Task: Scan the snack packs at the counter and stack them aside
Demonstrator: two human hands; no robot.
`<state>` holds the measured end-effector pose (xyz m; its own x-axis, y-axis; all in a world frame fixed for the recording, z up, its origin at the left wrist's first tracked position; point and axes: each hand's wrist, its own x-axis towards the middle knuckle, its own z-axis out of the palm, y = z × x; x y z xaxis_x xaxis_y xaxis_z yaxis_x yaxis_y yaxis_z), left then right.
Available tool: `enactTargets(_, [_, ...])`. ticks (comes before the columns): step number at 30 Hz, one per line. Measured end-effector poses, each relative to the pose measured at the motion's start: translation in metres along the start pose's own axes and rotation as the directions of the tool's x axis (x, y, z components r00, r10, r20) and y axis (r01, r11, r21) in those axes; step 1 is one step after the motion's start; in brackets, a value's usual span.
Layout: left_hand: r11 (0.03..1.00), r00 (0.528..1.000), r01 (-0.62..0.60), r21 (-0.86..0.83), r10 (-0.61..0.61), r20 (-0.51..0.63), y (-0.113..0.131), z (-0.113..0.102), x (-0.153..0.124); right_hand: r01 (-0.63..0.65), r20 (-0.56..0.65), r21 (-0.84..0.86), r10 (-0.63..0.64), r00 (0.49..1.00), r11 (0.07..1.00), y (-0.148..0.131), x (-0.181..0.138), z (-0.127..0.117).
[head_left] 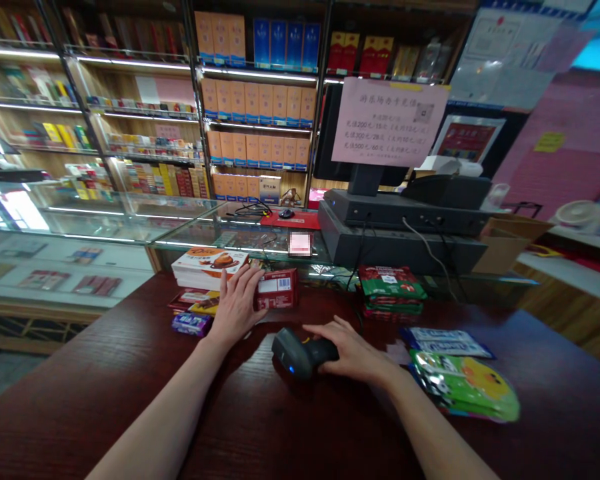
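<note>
My left hand (237, 300) is at the left end of a dark red box (283, 292), its thumb low against the box and its fingers over the end. The box's white barcode label faces me. Beside that hand are a white and orange box (200, 267), a yellow packet (205, 303) and a small purple packet (191, 325). In my right hand (353, 350) is the handle of a black barcode scanner (297, 353), low over the brown table, with a blue light lit on its head. The fingertips behind the handle are partly hidden.
Stacked green and red packets (391, 290) lie at the back right. Nearer are blue-white packets (447, 342) and a green and yellow bag (465, 387). A monitor (327, 140) with a pink notice stands on a black register (380, 237). Cables hang behind the table (260, 427).
</note>
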<state>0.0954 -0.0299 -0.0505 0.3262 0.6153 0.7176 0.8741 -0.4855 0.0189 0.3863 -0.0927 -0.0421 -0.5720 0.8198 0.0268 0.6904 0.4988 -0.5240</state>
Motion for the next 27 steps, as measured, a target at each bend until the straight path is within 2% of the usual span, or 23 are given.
enactTargets(6, [1.000, 1.000, 0.004, 0.003, -0.004, 0.001, -0.003, 0.002, -0.002, 0.012, -0.046, 0.002, -0.012, 0.999, 1.000, 0.002, 0.000, -0.001])
enactTargets(16, [1.000, 1.000, 0.016, 0.005, -0.016, -0.003, -0.003, 0.004, -0.003, -0.022, -0.255, 0.062, 0.037, 0.966, 0.998, 0.010, -0.004, -0.015])
enactTargets(27, [1.000, 1.000, 0.019, 0.002, -0.019, -0.011, -0.004, 0.005, -0.003, -0.056, -0.254, 0.100, 0.080, 0.964, 0.993, 0.016, -0.007, -0.018])
